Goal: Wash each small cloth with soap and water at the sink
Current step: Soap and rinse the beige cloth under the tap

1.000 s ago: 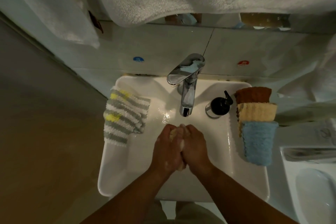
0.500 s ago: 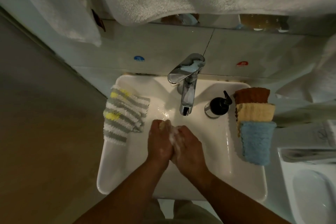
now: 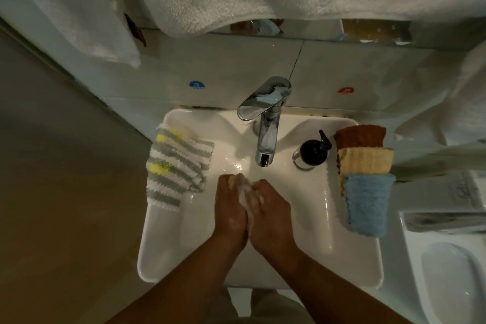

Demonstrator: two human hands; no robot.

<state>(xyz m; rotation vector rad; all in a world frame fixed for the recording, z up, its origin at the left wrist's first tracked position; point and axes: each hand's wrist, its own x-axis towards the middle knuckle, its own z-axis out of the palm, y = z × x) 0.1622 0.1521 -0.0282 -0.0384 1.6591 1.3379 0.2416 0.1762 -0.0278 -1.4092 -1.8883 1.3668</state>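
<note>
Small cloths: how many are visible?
5: striped cloth on the sink's left rim; brown cloth, tan cloth, blue cloth along its right rim; soapy cloth between left hand and right hand. Others may hide underneath.

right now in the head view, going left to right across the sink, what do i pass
striped cloth → left hand → right hand, both gripping one soapy cloth → black soap bottle → stack of three folded cloths
</note>
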